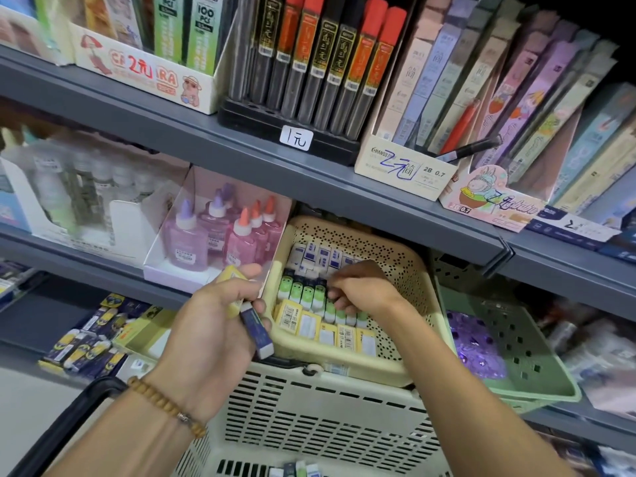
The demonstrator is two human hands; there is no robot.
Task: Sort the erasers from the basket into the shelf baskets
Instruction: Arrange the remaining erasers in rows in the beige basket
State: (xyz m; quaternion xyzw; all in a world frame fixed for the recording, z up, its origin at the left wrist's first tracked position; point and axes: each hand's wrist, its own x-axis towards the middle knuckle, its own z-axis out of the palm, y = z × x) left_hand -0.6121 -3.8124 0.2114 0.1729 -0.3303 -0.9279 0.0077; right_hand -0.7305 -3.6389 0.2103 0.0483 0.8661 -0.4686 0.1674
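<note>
Left hand (220, 318), beaded bracelet (165, 406) at wrist: grip closed around a dark blue eraser (257, 333) and a yellow eraser (231, 278), held at 9 o'clock of the cream shelf basket (406, 270). Right hand (361, 290): inside that basket, fingers curled over the rows; grip contents cannot tell. Basket contents: blue-and-white erasers (316, 254) at 12 o'clock, green erasers (303, 290) centre, yellow-sleeved erasers (323, 330) at 6 o'clock. White slotted carry basket (320, 418) below, few erasers (299, 469) in its bottom. Green shelf basket (523, 356) at 3 o'clock. Glue bottles (223, 232) at 10 o'clock.
</note>
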